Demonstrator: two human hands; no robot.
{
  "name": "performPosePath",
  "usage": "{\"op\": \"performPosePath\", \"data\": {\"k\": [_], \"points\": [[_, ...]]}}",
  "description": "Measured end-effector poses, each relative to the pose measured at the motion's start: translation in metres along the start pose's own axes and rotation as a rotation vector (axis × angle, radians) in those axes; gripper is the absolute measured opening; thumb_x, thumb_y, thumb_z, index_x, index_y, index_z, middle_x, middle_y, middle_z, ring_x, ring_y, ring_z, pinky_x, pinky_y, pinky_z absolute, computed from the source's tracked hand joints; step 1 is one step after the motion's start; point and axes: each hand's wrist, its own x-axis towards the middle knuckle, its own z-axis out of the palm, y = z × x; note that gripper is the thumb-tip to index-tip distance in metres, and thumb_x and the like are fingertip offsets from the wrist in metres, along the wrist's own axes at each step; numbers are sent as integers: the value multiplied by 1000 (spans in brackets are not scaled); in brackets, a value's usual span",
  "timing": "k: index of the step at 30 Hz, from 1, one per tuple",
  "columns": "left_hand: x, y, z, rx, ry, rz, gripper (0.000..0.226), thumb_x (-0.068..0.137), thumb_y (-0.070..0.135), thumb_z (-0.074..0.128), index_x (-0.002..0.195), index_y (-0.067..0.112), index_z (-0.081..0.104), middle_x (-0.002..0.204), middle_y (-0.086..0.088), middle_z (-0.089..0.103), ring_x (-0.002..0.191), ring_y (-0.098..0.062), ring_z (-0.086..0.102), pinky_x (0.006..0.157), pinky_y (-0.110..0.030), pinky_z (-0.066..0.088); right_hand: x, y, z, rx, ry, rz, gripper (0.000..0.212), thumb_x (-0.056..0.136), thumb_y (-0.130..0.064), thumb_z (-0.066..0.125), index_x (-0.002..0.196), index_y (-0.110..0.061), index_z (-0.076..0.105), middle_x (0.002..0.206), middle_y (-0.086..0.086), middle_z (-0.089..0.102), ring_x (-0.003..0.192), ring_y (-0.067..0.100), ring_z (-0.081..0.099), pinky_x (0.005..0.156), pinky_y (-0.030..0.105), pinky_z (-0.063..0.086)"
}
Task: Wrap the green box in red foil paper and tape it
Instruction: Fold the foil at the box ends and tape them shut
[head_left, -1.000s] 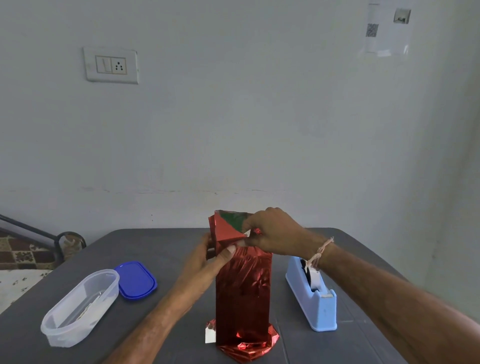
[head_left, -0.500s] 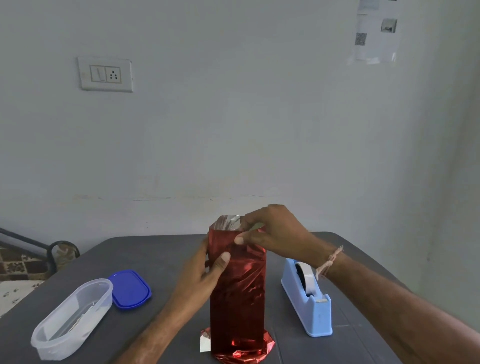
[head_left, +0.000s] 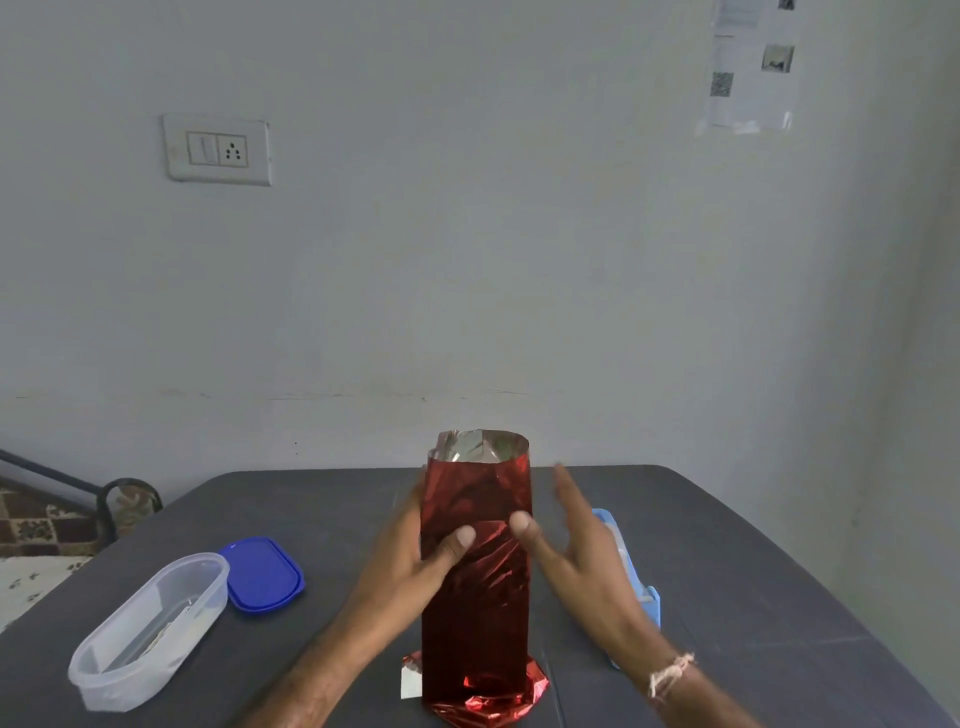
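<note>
A tall box wrapped in red foil paper (head_left: 475, 618) stands upright on the dark grey table (head_left: 753, 571). The green box itself is hidden under the foil. At the top the foil stands open as a tube, showing its silver inside (head_left: 478, 448). Folded foil flares out at the base (head_left: 488, 701). My left hand (head_left: 410, 564) holds the box's left side, thumb on the front face and fingers behind. My right hand (head_left: 576, 551) is beside the right side with fingers straight and spread, its thumb tip touching the front of the foil.
A light blue tape dispenser (head_left: 649, 608) sits just right of the box, mostly behind my right hand. A clear plastic container (head_left: 145, 629) and its blue lid (head_left: 262, 571) lie at the left. A grey wall rises behind the table.
My right hand left the foil at the top and dropped down beside the box. The folded top flap has sprung open into a tube. My left hand slid lower on the box.
</note>
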Motion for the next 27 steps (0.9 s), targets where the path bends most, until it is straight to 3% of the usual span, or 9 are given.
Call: {"op": "performPosePath", "data": {"k": [2,4,6,9,11,15,20,24,27], "points": [[1,0,0,35,-26,20,73,89,49,67,154,41,33,136,24,61,124,8,57,102,-18,49,-2,6,6,-2,-66,-23,87,90,-62,59,161,-32,20,142,-24,48,132,-2,49,105,13,37],[3,-4,-2,96,-40,43,75,90,56,66,154,44,30,141,21,58,128,6,55,106,-26,49,3,3,7,47,-117,-91,69,95,-51,62,154,-40,29,146,-26,50,134,-7,48,108,14,41],[5,-8,-5,182,-65,53,75,89,63,63,153,51,25,144,20,54,131,3,52,108,-34,49,7,-1,7,53,-149,-140,55,99,-41,63,149,-39,40,135,-25,62,126,-9,55,102,13,46],[8,-7,-10,317,-118,59,73,86,76,50,146,64,8,152,19,43,133,3,46,108,-23,45,10,-1,8,11,-166,-182,57,100,-43,62,152,-30,43,131,-22,65,123,-6,59,102,20,50],[8,-3,-13,406,-167,59,77,84,83,39,147,58,3,155,23,28,138,3,36,108,-11,33,13,3,8,-39,-193,-202,64,99,-51,60,156,-29,38,139,-20,61,128,-6,55,106,21,47],[10,0,-18,580,-233,28,98,84,80,31,163,29,4,170,9,6,156,-9,5,127,-33,17,17,9,6,-169,-216,-225,80,95,-65,53,161,-28,28,160,-14,41,146,-2,37,119,24,35],[15,-4,-25,784,-295,54,95,87,76,25,163,25,3,170,8,-1,156,-8,-4,129,-38,14,16,4,0,-358,-269,-220,110,77,-96,23,163,-27,18,168,-11,19,155,5,16,125,27,23],[17,-4,-28,893,-299,130,106,76,85,1,164,26,4,167,11,-6,155,-6,-8,128,-31,9,20,4,-3,-464,-315,-250,95,88,-80,37,164,-28,13,170,-10,14,156,5,12,126,29,22],[18,-4,-29,915,-303,147,100,78,80,5,164,27,6,169,11,-4,155,-5,-8,128,-30,10,22,4,-5,-518,-336,-296,87,96,-65,49,164,-28,10,170,-13,11,155,2,6,125,25,20]]}}
